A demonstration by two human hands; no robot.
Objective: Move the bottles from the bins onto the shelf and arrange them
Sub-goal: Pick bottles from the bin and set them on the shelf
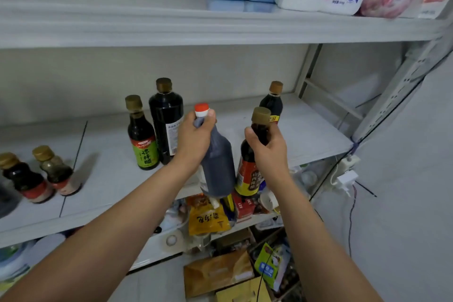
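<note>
The red-capped bottle [218, 167] hangs by its neck from the left hand [196, 140], fingers wrapped just under the cap. The brown-capped bottle [250, 169] is gripped the same way in the right hand [269, 149]. Both are close together at the front lip of the middle shelf [306, 135], bases apparently not yet on it. Carried by the necks, they could swing and knock together, or a base could catch the lip and tip. Pushed inward, the left one might bump the tall dark bottle [165, 125] and the green-label bottle [143, 140] just behind.
</note>
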